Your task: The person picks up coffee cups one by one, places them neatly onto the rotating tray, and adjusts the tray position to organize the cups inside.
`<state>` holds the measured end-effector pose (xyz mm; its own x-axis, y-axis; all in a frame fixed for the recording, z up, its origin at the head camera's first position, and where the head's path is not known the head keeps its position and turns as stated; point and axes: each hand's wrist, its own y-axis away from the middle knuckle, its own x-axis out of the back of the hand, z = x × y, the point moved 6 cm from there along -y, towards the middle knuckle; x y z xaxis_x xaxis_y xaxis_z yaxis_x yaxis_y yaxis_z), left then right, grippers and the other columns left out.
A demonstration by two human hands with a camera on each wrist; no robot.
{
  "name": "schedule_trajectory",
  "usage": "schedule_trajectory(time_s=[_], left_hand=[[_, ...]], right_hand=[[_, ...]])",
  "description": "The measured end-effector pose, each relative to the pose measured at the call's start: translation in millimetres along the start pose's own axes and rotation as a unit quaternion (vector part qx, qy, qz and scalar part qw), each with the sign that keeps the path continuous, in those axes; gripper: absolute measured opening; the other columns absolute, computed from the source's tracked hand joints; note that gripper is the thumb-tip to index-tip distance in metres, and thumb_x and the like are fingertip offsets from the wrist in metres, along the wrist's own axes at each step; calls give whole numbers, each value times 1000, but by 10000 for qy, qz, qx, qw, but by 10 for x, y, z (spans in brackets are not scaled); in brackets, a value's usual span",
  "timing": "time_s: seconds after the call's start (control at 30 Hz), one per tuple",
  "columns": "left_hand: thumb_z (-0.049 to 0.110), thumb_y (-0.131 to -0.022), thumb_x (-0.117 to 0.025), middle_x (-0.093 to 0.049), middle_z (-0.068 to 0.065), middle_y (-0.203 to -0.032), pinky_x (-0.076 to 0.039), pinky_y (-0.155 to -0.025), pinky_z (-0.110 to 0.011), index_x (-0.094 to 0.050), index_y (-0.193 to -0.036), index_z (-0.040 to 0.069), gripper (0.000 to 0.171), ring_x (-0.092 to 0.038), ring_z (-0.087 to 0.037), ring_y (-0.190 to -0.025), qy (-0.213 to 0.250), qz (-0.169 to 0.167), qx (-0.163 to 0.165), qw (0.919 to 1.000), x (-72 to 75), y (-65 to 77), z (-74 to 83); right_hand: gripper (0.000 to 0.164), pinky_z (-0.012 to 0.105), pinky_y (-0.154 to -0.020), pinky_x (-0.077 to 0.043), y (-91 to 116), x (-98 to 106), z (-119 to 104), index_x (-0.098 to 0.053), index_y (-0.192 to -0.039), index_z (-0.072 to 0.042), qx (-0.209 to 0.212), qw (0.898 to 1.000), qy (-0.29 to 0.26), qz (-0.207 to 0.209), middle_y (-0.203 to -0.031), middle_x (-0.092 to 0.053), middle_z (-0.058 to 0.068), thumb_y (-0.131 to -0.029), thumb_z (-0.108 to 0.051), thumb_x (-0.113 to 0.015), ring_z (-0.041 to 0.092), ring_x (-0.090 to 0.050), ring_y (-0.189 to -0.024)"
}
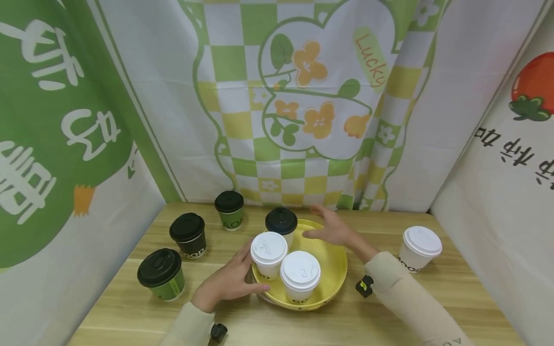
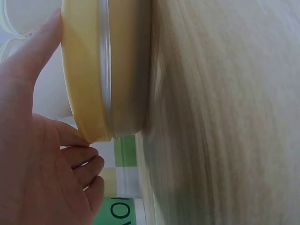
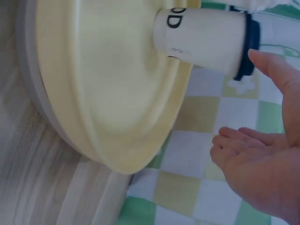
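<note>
A round yellow tray (image 1: 331, 274) stands on the wooden table with three lidded paper cups on it. A white-lidded cup (image 1: 269, 252) is at its left, another white-lidded cup (image 1: 300, 276) at its front, and a black-lidded white cup (image 1: 282, 225) at its back. My left hand (image 1: 231, 280) rests at the tray's left edge; in the left wrist view its thumb and index finger touch the yellow rim (image 2: 84, 70). Above the tray's right back part is my right hand (image 1: 335, 230), holding nothing. In the right wrist view its thumb is near the cup's dark lid (image 3: 248, 47).
Left of the tray stand a green cup (image 1: 166, 278), a black cup (image 1: 188, 235) and a smaller green cup (image 1: 230, 211), all black-lidded. A white cup (image 1: 419, 250) stands at the right. Printed curtains (image 1: 277, 96) enclose the table's back and sides.
</note>
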<state>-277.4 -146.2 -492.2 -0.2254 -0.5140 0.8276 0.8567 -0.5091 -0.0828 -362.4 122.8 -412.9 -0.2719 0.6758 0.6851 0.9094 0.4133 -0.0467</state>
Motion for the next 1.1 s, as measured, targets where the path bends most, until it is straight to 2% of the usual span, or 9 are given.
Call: schedule_trajectory(time_s=[0.13,0.3,0.57,0.63,0.87,1.1], left_hand=[[62,-87,-80,-8,-20,-178,-34,-126,-60,-8,-170,5,124,-19,-42,-163,-78,76,-74,9999,3,-2,1],[64,-87,-79,-8,-21,-178,-33,-127,-60,-9,-170,4,124,-19,-43,-163,-101,88,-108,9999,14,-8,13],[64,-87,-79,-7,-20,-178,-34,-125,-62,-9,-170,4,124,-19,-44,-162,-36,44,-99,9999,5,0,10],[64,-87,-79,-6,-20,-178,-34,-125,-62,-9,-170,5,124,-18,-44,-163,-18,19,-60,10000,9,-3,8],[63,-87,-79,-6,-20,-178,-34,-125,-63,-9,-170,4,124,-17,-44,-163,53,-10,-84,10000,11,-7,28],[62,-87,-80,-5,-20,-178,-34,-126,-62,-8,-170,5,123,-17,-44,-163,49,61,-138,9999,7,-1,19]], right_hand=[[97,61,-126,-34,230,189,-53,-31,-162,4,35,9994,43,335,-165,-41,27,-91,-35,-84,48,-36,-154],[99,65,-123,-35,519,526,-27,-31,-164,0,-71,9955,373,868,-166,-41,24,-90,-40,-84,49,-38,-153],[117,74,-121,-30,1069,1062,209,-12,-170,-4,-747,9852,822,1306,-172,-26,26,-91,-61,-77,56,-29,-154],[118,76,-119,-29,1213,1165,278,-8,-170,-5,-899,9822,829,1426,-174,-22,26,-92,-61,-76,58,-27,-154],[116,82,-113,-26,1756,1448,662,3,-170,-5,-1447,9713,647,1774,-174,-11,29,-97,-56,-71,61,-17,-155],[120,80,-119,-15,2104,1528,1192,16,-165,2,-1910,9656,12,1764,-172,3,34,-100,-51,-69,64,-5,-155]])
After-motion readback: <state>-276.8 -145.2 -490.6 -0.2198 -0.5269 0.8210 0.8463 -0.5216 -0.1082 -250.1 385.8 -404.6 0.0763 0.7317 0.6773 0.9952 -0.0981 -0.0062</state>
